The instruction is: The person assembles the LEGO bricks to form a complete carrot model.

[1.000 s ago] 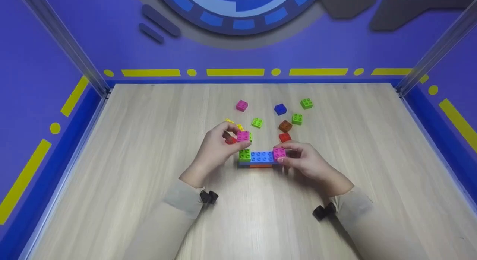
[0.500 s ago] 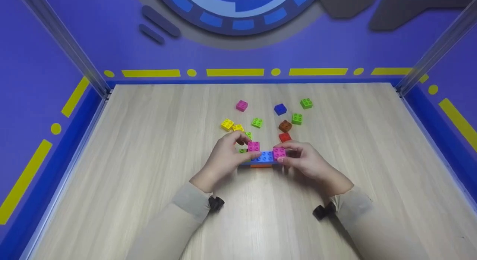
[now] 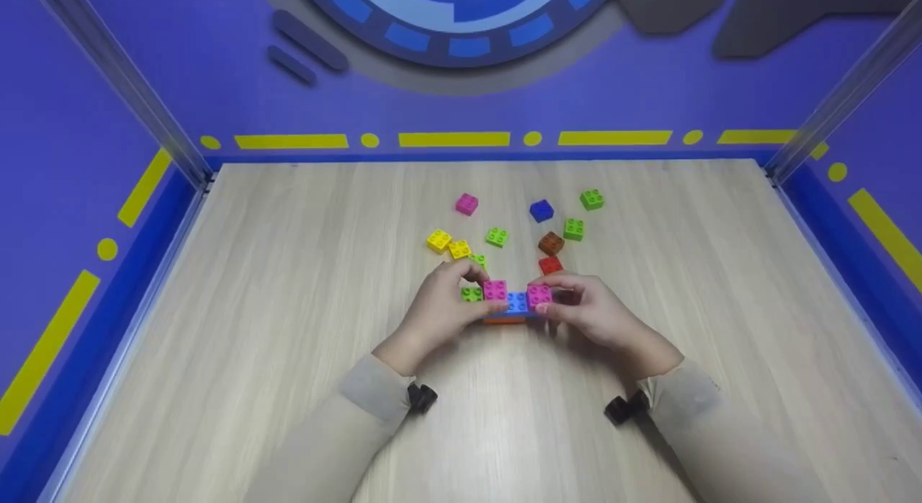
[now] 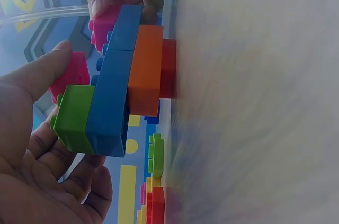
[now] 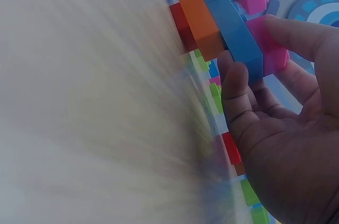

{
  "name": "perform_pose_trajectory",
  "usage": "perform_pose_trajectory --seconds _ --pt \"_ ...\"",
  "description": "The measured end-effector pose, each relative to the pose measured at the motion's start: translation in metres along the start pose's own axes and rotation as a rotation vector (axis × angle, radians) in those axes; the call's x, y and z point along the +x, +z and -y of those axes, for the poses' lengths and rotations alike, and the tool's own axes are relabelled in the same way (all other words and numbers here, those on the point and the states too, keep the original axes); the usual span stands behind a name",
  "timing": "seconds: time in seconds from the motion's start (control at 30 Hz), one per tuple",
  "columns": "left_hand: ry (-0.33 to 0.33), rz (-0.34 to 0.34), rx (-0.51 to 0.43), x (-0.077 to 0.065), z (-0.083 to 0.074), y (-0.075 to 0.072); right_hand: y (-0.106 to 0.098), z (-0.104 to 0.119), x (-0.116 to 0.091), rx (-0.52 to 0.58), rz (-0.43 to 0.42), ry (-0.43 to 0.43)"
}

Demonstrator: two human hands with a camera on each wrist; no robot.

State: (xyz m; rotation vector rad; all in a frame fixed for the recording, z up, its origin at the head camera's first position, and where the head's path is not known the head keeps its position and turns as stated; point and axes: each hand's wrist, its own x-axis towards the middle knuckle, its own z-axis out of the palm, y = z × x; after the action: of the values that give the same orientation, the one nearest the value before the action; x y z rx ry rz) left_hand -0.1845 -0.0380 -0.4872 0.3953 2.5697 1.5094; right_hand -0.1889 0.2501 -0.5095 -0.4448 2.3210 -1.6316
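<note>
Pink brick point(image 3: 495, 290) pinched in the left hand point(image 3: 441, 301), just above the blue bricks point(image 4: 109, 97) — the right hand point(image 3: 596, 308) grips another pink brick point(image 3: 539, 296) seated on their right end; a green brick point(image 4: 75, 118) sits at the left, an orange brick point(image 4: 145, 70) beneath.

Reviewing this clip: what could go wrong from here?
The left grip holds a pink brick not yet seated on the blue bricks; pressed askew, it might go on crooked or catch the green brick beside it.
The blue bricks overhang the orange brick beneath, so pushing near an end could tip them, especially if the right grip loosens.
</note>
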Motion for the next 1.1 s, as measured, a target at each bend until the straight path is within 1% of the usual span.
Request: perform_pose_trajectory --seconds 0.17,0.27,0.53,0.8,0.97,1.1 --pt "0.040 0.014 0.036 0.0013 0.0014 -0.0006 -0.0007 0.0002 0.0000 0.003 0.003 0.006" --pt "0.055 0.019 0.040 0.0016 0.0022 -0.0008 -0.0009 0.0008 0.0002 0.005 0.006 0.007" --pt "0.020 0.032 0.046 0.0010 0.0029 -0.0009 0.0000 0.0003 0.0006 -0.004 -0.001 0.019" --pt "-0.015 0.036 0.043 0.0026 0.0037 0.0000 -0.0006 0.0009 0.0003 0.004 0.008 0.004" --pt "-0.057 0.045 0.039 0.0015 -0.0011 0.0000 -0.0009 0.0005 0.0002 -0.010 0.004 0.013" --pt "-0.068 0.046 0.066 0.0014 -0.0045 0.0007 -0.0019 0.0002 0.0007 -0.016 0.000 0.026"
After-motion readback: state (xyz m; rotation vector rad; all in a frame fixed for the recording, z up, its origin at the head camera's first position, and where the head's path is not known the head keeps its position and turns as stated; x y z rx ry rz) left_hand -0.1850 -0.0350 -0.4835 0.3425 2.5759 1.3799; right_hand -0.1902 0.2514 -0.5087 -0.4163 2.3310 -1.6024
